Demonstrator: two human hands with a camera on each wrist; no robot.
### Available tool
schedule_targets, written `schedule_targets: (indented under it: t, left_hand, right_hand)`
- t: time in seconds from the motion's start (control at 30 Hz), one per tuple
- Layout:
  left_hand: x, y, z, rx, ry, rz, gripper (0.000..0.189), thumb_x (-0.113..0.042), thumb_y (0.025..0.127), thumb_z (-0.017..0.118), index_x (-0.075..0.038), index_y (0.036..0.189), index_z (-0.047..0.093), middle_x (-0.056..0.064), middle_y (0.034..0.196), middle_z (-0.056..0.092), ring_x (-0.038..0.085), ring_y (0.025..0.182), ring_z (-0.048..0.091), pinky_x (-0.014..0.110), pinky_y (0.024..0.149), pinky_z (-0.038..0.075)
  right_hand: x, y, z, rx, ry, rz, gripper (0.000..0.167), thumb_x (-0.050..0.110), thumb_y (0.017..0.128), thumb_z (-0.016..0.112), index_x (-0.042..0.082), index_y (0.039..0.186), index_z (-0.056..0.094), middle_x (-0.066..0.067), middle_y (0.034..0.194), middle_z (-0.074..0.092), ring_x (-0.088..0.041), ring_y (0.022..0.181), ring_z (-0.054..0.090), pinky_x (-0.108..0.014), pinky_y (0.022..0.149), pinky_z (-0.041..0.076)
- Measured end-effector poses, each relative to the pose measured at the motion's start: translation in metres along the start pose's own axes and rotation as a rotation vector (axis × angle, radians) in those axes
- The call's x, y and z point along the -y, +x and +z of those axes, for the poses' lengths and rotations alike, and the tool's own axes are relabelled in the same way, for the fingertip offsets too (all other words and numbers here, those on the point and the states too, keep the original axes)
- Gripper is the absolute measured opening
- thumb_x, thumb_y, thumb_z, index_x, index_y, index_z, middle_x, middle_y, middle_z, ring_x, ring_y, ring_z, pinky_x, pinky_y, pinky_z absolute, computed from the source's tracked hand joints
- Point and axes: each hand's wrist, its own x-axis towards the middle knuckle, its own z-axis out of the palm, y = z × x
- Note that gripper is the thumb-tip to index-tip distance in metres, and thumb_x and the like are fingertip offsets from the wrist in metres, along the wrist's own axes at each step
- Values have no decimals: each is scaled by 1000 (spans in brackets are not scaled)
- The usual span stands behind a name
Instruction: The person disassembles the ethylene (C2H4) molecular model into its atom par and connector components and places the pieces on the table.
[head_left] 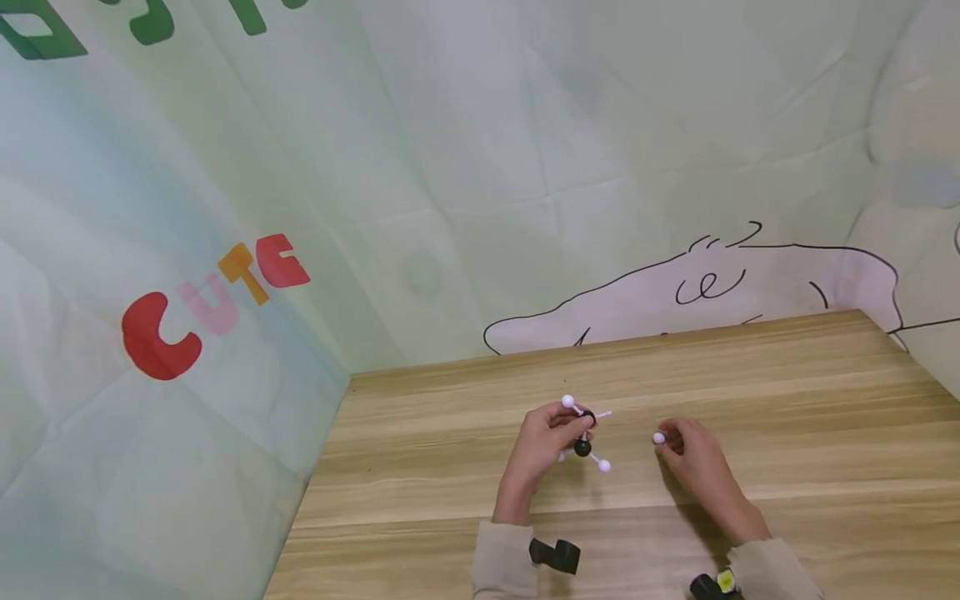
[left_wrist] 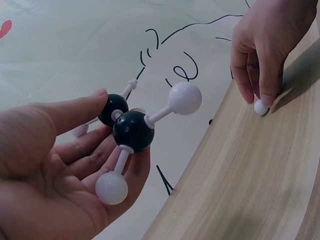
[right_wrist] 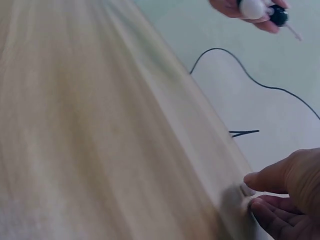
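My left hand (head_left: 542, 439) holds a ball-and-stick molecular model (left_wrist: 134, 131) above the table, thumb and fingers pinching one of its two black balls. White sticks join the black balls, and white balls cap several of the sticks. One white stick (left_wrist: 130, 87) ends bare, with no ball on it. To the right, my right hand (head_left: 697, 462) pinches a loose white ball (head_left: 659, 437) between thumb and fingertips, low over the tabletop. In the right wrist view that ball is mostly hidden by the fingers.
A wood-grain table (head_left: 420, 467) lies under both hands. Behind it and at the left hangs a pale green printed backdrop (head_left: 450, 167) with coloured letters and a line drawing. Each sleeve carries a small black wrist device (head_left: 555, 556).
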Motion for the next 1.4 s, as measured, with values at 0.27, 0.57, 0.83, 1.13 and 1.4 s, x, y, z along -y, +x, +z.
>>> schedule_targets:
  t: [0.27, 0.57, 0.83, 1.13, 1.4]
  left_hand:
    - [1, 1, 1, 13, -3, 28, 20, -7, 88, 67, 8, 102, 66, 22, 94, 70, 9, 73, 65, 23, 70, 54]
    - [-1, 1, 5, 17, 26, 16, 19, -10, 87, 69, 3, 100, 70, 16, 91, 71, 9, 73, 65, 21, 68, 52]
    - [0, 0, 7, 53, 59, 22, 17, -11, 87, 69, 0, 99, 71, 14, 90, 72, 11, 75, 67, 23, 70, 53]
    - [1, -1, 10, 69, 67, 5, 17, -11, 86, 71, -1, 100, 71, 11, 95, 72, 12, 79, 69, 25, 75, 55]
    - [-1, -2, 12, 74, 88, 10, 17, -11, 86, 70, 0, 100, 70, 11, 96, 72, 12, 80, 68, 25, 74, 54]
  right_hand:
    - [17, 2, -13, -34, 100, 14, 30, 0, 84, 68, -11, 110, 59, -23, 96, 66, -30, 87, 64, -37, 76, 55]
    - [51, 3, -23, 17, 186, 5, 26, 18, 90, 67, 4, 112, 65, -9, 103, 69, -18, 91, 65, -22, 76, 53]
    - [61, 0, -20, 82, 325, -30, 21, 20, 90, 67, 4, 104, 67, -5, 93, 71, -14, 81, 67, -20, 69, 53]
    - [64, 0, -16, 119, 412, -64, 10, 8, 88, 68, 6, 98, 68, -13, 92, 72, -11, 77, 68, -22, 67, 54]
    - [61, 0, -15, 127, 411, -66, 8, 6, 88, 66, 6, 97, 67, -14, 91, 72, -13, 77, 69, -27, 68, 56]
